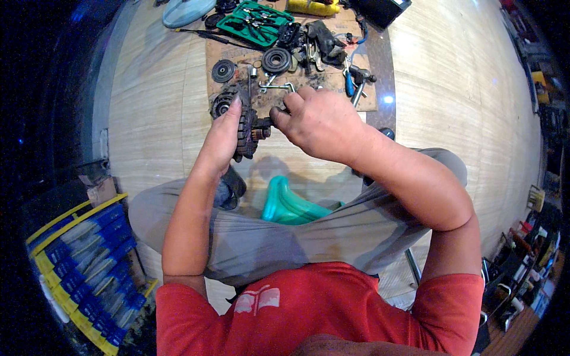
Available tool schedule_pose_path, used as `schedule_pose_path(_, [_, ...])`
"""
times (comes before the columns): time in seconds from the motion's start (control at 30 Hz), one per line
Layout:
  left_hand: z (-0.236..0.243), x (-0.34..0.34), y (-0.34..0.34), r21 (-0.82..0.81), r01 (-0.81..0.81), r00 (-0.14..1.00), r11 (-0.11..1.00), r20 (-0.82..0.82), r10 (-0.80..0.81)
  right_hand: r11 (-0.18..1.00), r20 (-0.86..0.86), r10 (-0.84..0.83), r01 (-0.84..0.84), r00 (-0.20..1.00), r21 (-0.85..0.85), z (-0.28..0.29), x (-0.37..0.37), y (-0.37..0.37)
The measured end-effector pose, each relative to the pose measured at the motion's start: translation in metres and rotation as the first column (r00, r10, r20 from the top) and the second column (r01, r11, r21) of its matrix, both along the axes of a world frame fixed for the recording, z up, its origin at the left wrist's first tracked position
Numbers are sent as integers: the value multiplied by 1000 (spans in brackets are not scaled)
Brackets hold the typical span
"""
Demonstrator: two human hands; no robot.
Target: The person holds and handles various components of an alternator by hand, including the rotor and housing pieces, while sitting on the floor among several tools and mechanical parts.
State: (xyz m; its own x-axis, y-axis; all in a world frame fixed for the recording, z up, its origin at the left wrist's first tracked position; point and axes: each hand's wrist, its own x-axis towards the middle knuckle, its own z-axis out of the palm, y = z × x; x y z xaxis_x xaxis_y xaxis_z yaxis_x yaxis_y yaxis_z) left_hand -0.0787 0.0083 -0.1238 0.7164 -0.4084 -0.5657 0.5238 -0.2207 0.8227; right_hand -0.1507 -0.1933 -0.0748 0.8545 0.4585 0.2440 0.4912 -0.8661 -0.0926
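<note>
My left hand (224,135) grips a grimy, dark round machine part (245,135) with blocky teeth around its rim, held on edge above the floor. A short stub with copper-coloured bits sticks out from its right face. Close to this stub, my right hand (320,123) is closed, thumb and fingers pinched together; what they hold, if anything, is hidden. Behind the left hand is a dark ring-shaped part (222,107). Just beyond the hands, an L-shaped wrench (274,87) and a socket wrench (252,73) lie near two black pulleys (223,71).
A stained cardboard sheet (237,52) bears a green tool case (254,25) with pliers, a hammer (361,76), a blue-handled screwdriver (349,84) and dark rags. A green plastic stool (288,204) shows between my legs. Yellow-and-blue racking (89,267) stands at left.
</note>
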Motion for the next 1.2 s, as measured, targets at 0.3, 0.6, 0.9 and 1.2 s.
schedule_pose_path(0.3, [6, 3, 7, -179, 14, 994, 984, -103, -33, 997, -43, 70, -68, 997, 47, 8, 2, -15])
schedule_pose_path(0.6, [2, 9, 13, -357, -12, 979, 934, -193, -61, 991, 25, 79, -81, 997, 107, 15, 1, -23])
schedule_pose_path(0.9, [6, 3, -1, -291, -87, 987, 953, -155, 43, 872, -154, -29, 100, 988, 479, 5, 4, -26])
schedule_pose_path(1.2, [12, -8, -19, -242, -3, 996, 970, -86, -18, 903, -156, 25, 45, 987, 427, -12, 4, -1])
